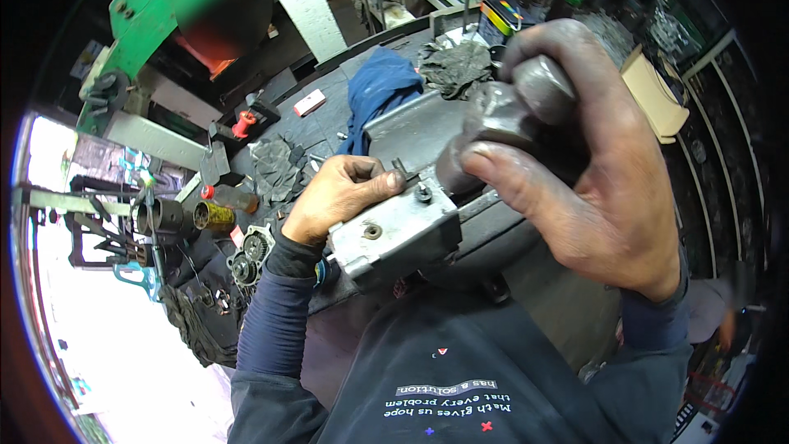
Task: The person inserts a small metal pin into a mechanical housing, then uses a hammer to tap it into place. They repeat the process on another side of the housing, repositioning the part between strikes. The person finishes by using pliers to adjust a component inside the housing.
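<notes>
My left hand [349, 189] rests against a grey metal block [394, 234]. Its thumb and fingers close round a small dark metal piece [400, 168] at the block's far edge. A round bolt-like hole with a brass-coloured rim shows on the block's top face, and a dark screw [423, 192] stands near its right corner. Close to the camera, my right hand [604, 164] is curled round a heavy dark steel piece [503, 115], which has a rounded knob end and looks like a hammer head. Its lower end is above the block's far right side; the palm hides part of it.
Behind the block lies a grey metal channel [427, 127], with a blue cloth [382, 86] and dark rags [456, 68] beyond. At left are a gear housing [251, 256], a yellow can [212, 215] and a bottle [234, 199]. A green machine [156, 16] stands far left.
</notes>
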`<state>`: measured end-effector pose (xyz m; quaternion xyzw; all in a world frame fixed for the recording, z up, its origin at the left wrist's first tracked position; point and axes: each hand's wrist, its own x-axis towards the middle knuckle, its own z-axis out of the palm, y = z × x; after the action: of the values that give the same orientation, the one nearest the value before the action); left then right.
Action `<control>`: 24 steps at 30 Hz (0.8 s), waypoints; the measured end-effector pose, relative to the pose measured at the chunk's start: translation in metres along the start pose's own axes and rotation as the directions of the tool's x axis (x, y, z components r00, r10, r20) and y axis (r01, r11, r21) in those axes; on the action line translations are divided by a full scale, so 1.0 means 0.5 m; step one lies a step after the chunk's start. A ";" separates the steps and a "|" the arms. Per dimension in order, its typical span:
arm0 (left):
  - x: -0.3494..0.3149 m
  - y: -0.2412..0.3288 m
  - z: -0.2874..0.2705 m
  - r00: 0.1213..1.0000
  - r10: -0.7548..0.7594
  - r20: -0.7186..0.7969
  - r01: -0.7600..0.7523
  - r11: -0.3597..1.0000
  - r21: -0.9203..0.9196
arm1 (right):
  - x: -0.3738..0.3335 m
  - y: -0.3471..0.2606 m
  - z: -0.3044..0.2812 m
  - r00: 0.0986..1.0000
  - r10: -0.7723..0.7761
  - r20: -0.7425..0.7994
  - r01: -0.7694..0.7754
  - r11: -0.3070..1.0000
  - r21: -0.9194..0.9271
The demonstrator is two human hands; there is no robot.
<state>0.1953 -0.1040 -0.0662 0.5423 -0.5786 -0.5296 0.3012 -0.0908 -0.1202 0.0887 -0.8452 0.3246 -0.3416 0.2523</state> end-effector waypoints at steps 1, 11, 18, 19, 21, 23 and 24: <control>-0.003 -0.001 0.005 1.000 -0.004 -0.011 0.004 1.000 -0.022 | 0.004 -0.002 0.001 0.999 -0.043 0.009 0.043 0.999 -0.010; 0.004 -0.022 0.014 0.991 0.004 -0.131 -0.014 0.997 -0.074 | 0.051 -0.036 0.046 0.980 0.013 0.197 -0.012 1.000 -0.005; 0.037 -0.061 0.002 0.989 0.102 -0.107 -0.099 0.995 0.030 | 0.073 -0.047 0.072 0.974 -0.108 0.201 0.147 0.971 -0.190; 0.038 -0.062 0.002 0.987 0.115 -0.109 -0.110 0.993 0.046 | 0.076 -0.050 0.075 0.967 -0.119 0.225 0.170 0.960 -0.222; 0.035 -0.058 0.005 0.985 0.127 -0.120 -0.130 0.991 -0.013 | 0.079 -0.056 0.077 0.953 -0.143 0.268 0.225 0.925 -0.305; 0.029 -0.045 0.006 0.984 0.124 -0.124 -0.124 0.992 0.011 | 0.076 -0.067 0.072 0.960 -0.075 0.269 0.152 0.948 -0.280; 0.028 -0.035 0.005 0.984 0.126 -0.127 -0.124 0.992 0.022 | 0.073 -0.073 0.067 0.961 -0.030 0.275 0.112 0.951 -0.287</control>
<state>0.1953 -0.1137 -0.0865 0.5398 -0.5948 -0.4695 0.3665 -0.0319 -0.1153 0.1059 -0.9232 0.3047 -0.1800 0.1500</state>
